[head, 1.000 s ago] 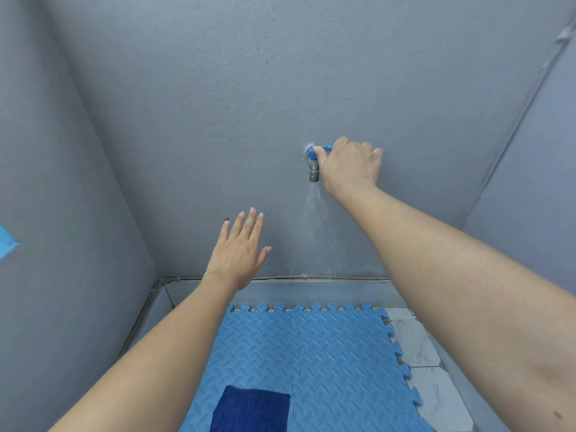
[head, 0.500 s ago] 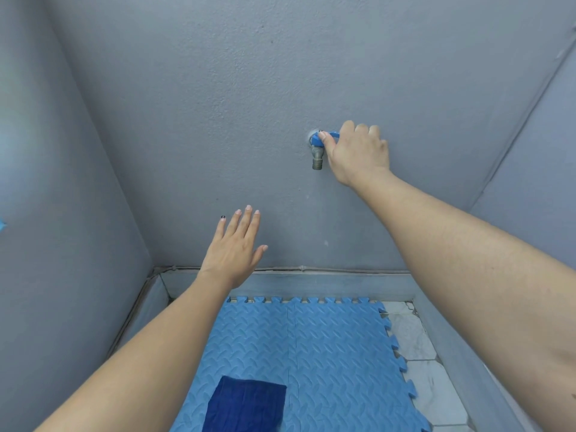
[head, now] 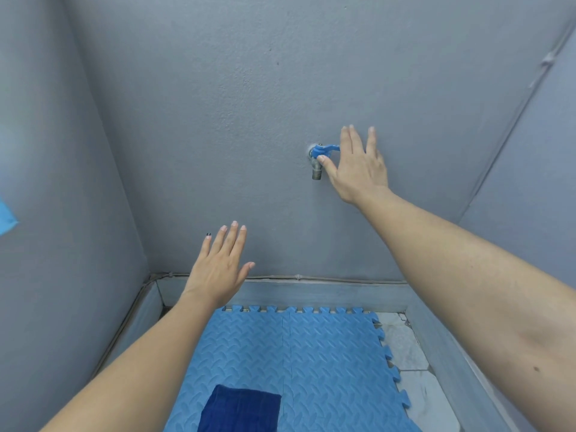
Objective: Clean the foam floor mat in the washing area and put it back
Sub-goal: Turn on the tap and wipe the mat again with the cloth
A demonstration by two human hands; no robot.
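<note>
Two bare hands reach toward a grey wall (head: 249, 104) above a blue foam floor mat (head: 311, 363). The right hand (head: 358, 169) is up at the wall tap (head: 316, 166): its fingers (head: 350, 138) are straight and spread, released, with the thumb tip touching the tap's body just under the blue lever handle (head: 325, 148), and nothing is gripped. No water shows at the metal spout. The left hand (head: 218, 269) hovers lower and to the left, palm toward the wall, fingers straight and close together, holding nothing. The mat lies flat on the floor of the washing area, its toothed far edge close to the low grey kerb (head: 311, 296) at the wall's foot. A dark blue cloth (head: 240, 413) lies on the mat's near part. Pale marble-patterned tiles (head: 405, 353) show to the right of the mat.
</note>
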